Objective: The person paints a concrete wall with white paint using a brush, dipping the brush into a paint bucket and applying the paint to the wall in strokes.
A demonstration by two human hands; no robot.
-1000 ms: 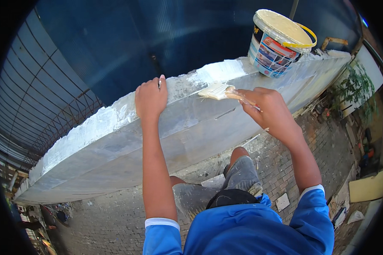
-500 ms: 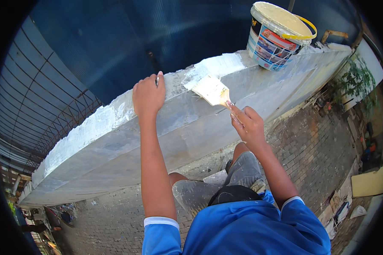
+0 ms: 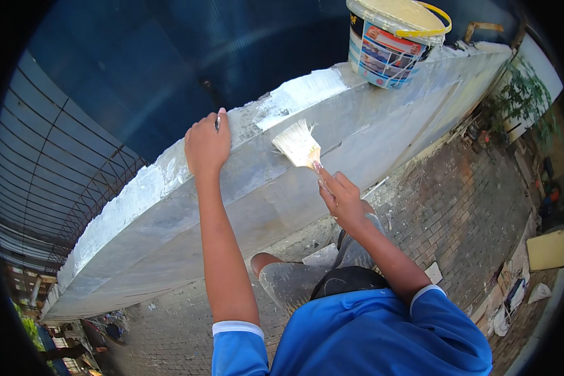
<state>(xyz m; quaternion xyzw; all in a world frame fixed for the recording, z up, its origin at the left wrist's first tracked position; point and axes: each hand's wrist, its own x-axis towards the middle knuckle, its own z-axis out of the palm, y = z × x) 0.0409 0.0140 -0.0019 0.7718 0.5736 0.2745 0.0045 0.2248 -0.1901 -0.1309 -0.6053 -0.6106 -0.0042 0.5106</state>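
My right hand [image 3: 344, 202] is closed around the handle of a wide paintbrush [image 3: 299, 145]. Its pale bristles are coated in white and point up toward the top of a grey concrete wall [image 3: 257, 178], in front of the upper edge. With its fingers bent over the wall's far edge, my left hand [image 3: 207, 145] grips the top; the fingertips are hidden. White paint [image 3: 304, 97] covers the top right of that hand, and another white stretch [image 3: 135, 194] runs down to its left. Grey concrete shows between the two.
A bucket [image 3: 388, 53] of cream-coloured paint with a yellow handle stands on the wall top at right. Behind the wall is a dark blue surface, with a metal grid [image 3: 56, 156] at left. Brick paving [image 3: 445, 207] lies below; a leafy plant [image 3: 526, 103] grows at far right.
The brush has come off the wall's top and moved down and slightly left with my right hand. My left hand keeps its hold on the wall; the whole view has shifted a little.
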